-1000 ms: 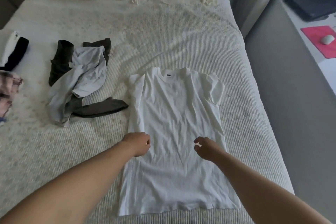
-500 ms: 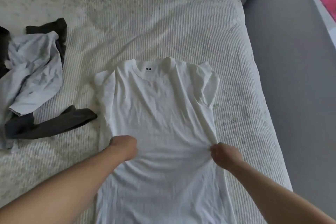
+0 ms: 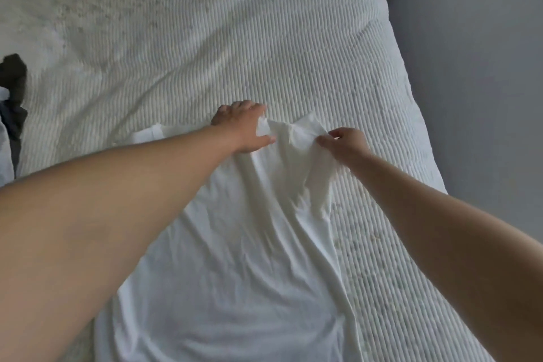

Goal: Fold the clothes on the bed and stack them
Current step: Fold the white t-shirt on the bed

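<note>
Ribbed white bedspread (image 3: 264, 38) fills the view, grey floor (image 3: 484, 67) along the right. Dark and pale clothes (image 3: 11, 114) bunch at the left edge, well apart from your hands. White t-shirt (image 3: 235, 258) lies flat mid-bed, running toward you; your forearms cross over it. Your left hand (image 3: 244, 126) grips its far end, fingers curled into cloth. Your right hand (image 3: 346, 144) pinches bunched fabric just beside it.

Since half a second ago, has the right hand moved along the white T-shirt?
Yes. The right hand has gone from the white T-shirt's waist edge up to its shoulder end, farther up the bed, and now pinches the cloth there.
</note>
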